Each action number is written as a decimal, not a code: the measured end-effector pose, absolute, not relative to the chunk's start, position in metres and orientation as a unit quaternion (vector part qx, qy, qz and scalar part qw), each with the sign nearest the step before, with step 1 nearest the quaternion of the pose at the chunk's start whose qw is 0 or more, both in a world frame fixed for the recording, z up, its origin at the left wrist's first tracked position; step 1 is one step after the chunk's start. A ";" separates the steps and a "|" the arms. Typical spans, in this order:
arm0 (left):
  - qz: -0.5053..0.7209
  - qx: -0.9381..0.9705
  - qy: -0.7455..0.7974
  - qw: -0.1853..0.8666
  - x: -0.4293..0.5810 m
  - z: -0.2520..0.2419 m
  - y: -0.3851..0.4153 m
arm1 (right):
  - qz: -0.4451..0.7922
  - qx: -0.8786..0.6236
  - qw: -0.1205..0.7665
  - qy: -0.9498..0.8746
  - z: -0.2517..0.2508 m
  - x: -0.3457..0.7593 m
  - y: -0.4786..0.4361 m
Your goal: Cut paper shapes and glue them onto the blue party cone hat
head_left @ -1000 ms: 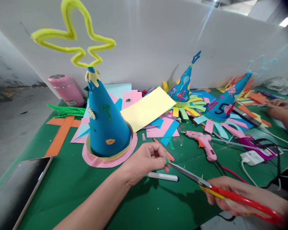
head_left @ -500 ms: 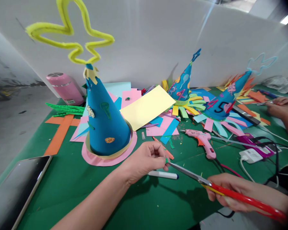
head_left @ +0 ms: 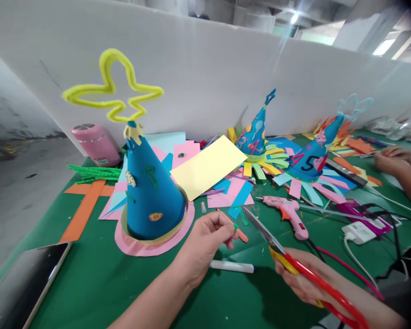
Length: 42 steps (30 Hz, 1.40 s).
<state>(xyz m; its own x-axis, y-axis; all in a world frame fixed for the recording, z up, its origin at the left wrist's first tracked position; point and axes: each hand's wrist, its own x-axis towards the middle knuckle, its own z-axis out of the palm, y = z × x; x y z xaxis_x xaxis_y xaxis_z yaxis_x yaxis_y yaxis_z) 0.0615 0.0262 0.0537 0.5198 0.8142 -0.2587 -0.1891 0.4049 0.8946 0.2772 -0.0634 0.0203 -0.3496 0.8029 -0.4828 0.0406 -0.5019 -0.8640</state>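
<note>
My left hand (head_left: pixel 205 242) pinches a tiny green scrap (head_left: pixel 236 225) between thumb and fingers, just above the green mat. My right hand (head_left: pixel 303 278) grips red-handled scissors (head_left: pixel 294 265), whose closed blades point up and left, a little to the right of the scrap and apart from it. A white marker (head_left: pixel 231 266) lies on the mat under my left hand. A blue cone hat (head_left: pixel 150 192) with a yellow pipe-cleaner star (head_left: pixel 113 91) on top stands on a pink paper ring to the left.
Coloured paper sheets and strips litter the middle, with a yellow sheet (head_left: pixel 208 167) on top. A pink glue gun (head_left: pixel 287 212), two more cone hats (head_left: pixel 256 135), cables, a pink flask (head_left: pixel 96 144) and a tablet (head_left: pixel 23 283) are around. Another person's hands (head_left: pixel 393 160) work at the right.
The scissors have swung away from the scrap, their blades now pointing up and left instead of meeting my left fingertips. My view has tilted up slightly.
</note>
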 end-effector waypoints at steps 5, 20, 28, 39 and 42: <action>0.339 0.448 0.393 0.728 0.066 0.057 0.020 | 0.565 -0.512 0.495 -0.417 0.025 0.225 -0.038; 0.328 0.481 0.401 0.707 0.068 0.057 0.016 | 0.533 -0.521 0.559 -0.364 0.035 0.194 -0.019; 0.310 0.498 0.340 0.735 0.063 0.054 0.019 | 0.645 -0.411 0.542 -0.349 0.034 0.205 -0.023; 0.343 0.493 0.360 0.714 0.065 0.051 0.020 | 0.584 -0.490 0.505 -0.403 0.046 0.210 -0.018; 0.355 0.461 0.355 0.732 0.064 0.049 0.022 | 0.587 -0.501 0.492 -0.403 0.039 0.221 -0.023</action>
